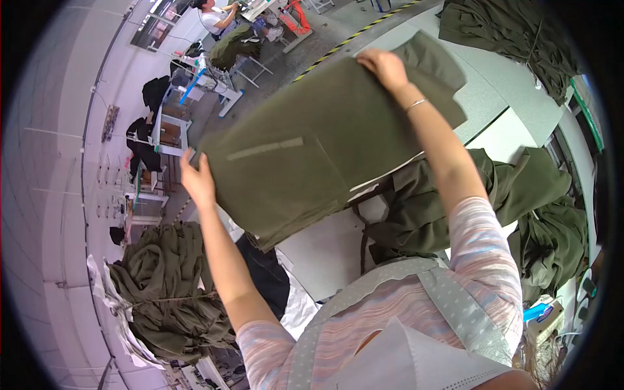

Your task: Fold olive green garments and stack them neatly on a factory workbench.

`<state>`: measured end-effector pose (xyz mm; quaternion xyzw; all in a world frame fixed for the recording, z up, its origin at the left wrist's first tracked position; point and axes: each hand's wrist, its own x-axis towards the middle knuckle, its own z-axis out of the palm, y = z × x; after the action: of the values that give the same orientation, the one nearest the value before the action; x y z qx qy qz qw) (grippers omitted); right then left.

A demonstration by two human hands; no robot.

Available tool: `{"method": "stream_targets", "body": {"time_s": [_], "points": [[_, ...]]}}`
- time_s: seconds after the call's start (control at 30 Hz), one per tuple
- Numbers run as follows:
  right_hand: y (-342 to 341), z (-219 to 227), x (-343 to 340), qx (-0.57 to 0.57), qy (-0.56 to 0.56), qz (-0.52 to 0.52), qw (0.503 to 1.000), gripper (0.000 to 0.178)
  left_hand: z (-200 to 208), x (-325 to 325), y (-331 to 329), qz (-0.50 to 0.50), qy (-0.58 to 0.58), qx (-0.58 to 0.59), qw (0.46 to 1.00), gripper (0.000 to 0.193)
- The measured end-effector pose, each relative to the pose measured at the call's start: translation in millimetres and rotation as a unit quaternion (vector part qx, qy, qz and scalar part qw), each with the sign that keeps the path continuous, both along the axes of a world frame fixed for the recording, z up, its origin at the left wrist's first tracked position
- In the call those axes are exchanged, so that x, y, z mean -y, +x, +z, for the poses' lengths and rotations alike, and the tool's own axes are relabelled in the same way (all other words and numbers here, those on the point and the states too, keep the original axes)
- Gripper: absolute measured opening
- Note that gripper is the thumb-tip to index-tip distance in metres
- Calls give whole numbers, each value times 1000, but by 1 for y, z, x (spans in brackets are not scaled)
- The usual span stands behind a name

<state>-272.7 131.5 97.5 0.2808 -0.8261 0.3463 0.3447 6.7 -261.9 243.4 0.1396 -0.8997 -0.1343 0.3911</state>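
Observation:
A stack of olive-green fabric panels (279,175) lies across the table in front of me, its near corner showing several layers. A straight pocket-like strip (265,149) runs along the top layer. At the stack's left edge is my left hand (198,181), thumb and fingers apart beside the fabric. My right hand (385,69) bends its fingers over the far edge and grips the cloth there; the fingertips are partly hidden. A loose, lighter flap of the same cloth (432,62) curls up to the right of it.
Crumpled olive garments (416,214) lie at the right, with a bundle (507,39) at the far right. A tied olive heap (172,286) sits at left, near dark cloth (263,276). Beyond the table (318,257), a person (218,19) works by sewing tables and a striped floor line (351,40).

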Motion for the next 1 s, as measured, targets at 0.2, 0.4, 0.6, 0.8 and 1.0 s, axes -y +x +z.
{"method": "stream_targets", "body": {"time_s": [0.2,0.4,0.6,0.8,1.0], "points": [[66,-39,22,-10,51,25,998,27,-62,-54,9,-16,-184,67,981,63],[106,-87,-56,94,223,-41,969,32,-93,-84,14,8,-254,307,917,64],[199,-108,-221,123,-12,-395,910,21,-91,-141,3,-128,-258,188,939,59],[334,-209,-271,340,-186,-401,830,26,-151,-362,-16,-536,-157,278,781,46],[370,-186,-201,432,-236,-347,798,27,-277,-452,-45,-596,-52,488,635,41]]}}
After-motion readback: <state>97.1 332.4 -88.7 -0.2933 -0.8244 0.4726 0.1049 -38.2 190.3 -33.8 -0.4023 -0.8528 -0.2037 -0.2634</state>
